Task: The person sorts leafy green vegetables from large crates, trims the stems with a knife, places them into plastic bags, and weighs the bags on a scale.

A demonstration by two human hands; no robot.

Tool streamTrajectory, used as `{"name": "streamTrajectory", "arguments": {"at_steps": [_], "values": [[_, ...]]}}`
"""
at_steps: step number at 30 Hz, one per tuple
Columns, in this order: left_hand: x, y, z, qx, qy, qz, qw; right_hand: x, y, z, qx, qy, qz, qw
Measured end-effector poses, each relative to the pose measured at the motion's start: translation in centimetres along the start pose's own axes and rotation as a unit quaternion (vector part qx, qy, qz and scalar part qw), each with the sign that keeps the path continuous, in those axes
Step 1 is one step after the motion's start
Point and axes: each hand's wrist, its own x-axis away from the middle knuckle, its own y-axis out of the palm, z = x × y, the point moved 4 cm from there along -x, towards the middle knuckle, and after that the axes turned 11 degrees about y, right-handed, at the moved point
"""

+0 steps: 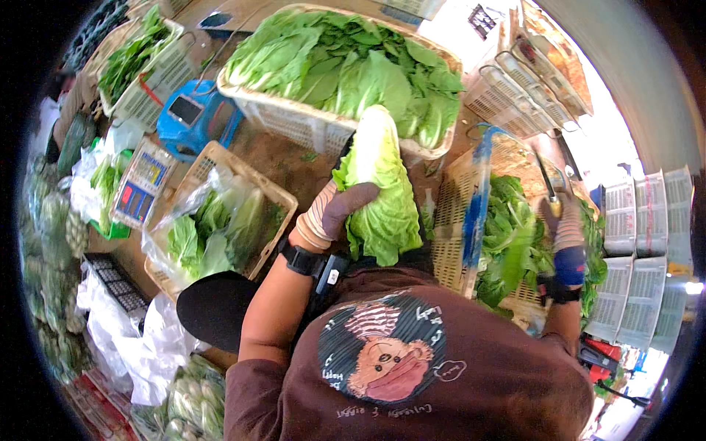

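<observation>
My left hand [345,209], in a striped knit glove with a dark coated palm, is closed around a head of Chinese cabbage [383,193]. Its pale base points away from me and the frilly leaf end lies near my lap. Off to the right, my gloved right hand [560,215] grips a knife [546,176] by its light handle, with the blade pointing up and away. That hand is slightly blurred over a plastic crate [455,220] with a blue-painted edge, which contains loose green leaves [504,237].
A big white crate [309,127] heaped with leafy greens [342,66] stands ahead. To the left are a crate [281,209] with bagged cabbage [215,220], a digital scale [140,182] and a blue machine [196,121]. Several stacked crates [642,220] line the right side.
</observation>
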Motion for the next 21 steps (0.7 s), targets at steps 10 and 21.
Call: {"name": "streamTrajectory", "arguments": {"at_steps": [10,21], "values": [[-1.4,1.1,-0.7,-0.216,0.095,0.102,0.966,-0.1,5.8,-28.9,-0.535,0.035,-0.185,0.824],[0.0,2.3,-1.7,-0.006,0.023,0.062,0.998,2.1,9.2,-28.5,-0.64,0.113,-0.184,0.737]]}}
